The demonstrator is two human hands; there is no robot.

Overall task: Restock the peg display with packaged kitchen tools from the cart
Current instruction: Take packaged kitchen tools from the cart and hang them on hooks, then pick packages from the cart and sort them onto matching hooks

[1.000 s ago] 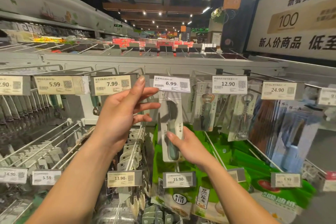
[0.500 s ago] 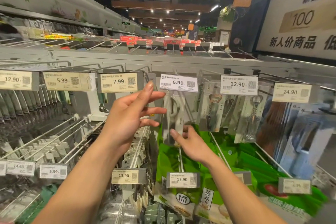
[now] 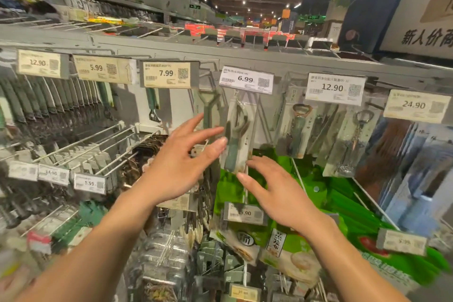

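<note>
A packaged green-handled peeler (image 3: 236,135) hangs on the peg under the 6.99 price tag (image 3: 246,79). My left hand (image 3: 186,162) is just left of the package with fingers spread and relaxed, its fingertips close to the package's left edge. My right hand (image 3: 272,193) is below and to the right of the package, fingers straight, tips near its bottom edge. Neither hand holds anything. The cart is out of view.
Packaged bottle openers (image 3: 297,125) and corkscrews (image 3: 353,140) hang to the right under 12.90 and 24.90 tags. Green bags (image 3: 326,201) fill the lower right pegs. Long bare pegs (image 3: 81,142) jut out at lower left. A 7.99 tag (image 3: 168,73) is at left.
Both hands have come off the peeler package and dropped slightly; the package now hangs free on the peg. The view has shifted closer and to the right.
</note>
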